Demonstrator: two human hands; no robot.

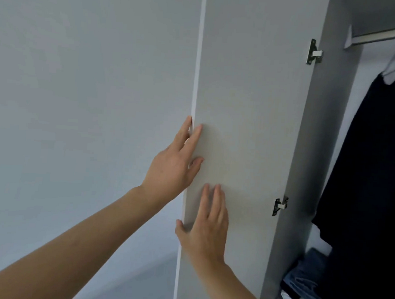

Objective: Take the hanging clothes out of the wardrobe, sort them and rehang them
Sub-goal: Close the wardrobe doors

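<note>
Kid: Clothes first! Where are they?

Helper: Inside the wardrobe, on the right. One dark top [374,160] hangs on a white hanger [392,68] from the rail [384,33] up high. Some folded blue things [306,278] sit low down under it.

Kid: What are the hands doing?

Helper: Both are on the open wardrobe door [252,106]. The left hand [176,164] is on the door's edge, with fingers straight on the front and one finger slipping behind it. The right hand [207,221] lies flat on the door just below, fingers straight, thumb hooked round the edge. Neither hand holds any clothes.

Kid: Will the top be heavy?

Helper: I think not. It looks soft and floppy, so it should be light. It may slide off if you pull the cloth. I would take the hanger by its hook and lift it up off the rail.

Kid: Are there more clothes?

Helper: I cannot tell. The picture cuts off the right side of the wardrobe, so only part of the rail shows. The dark top is so dark it might be more than one thing. Its bottom is cut off too.

Kid: And the hook?

Helper: Hard to see. It is up in the shadow by the rail.
</note>
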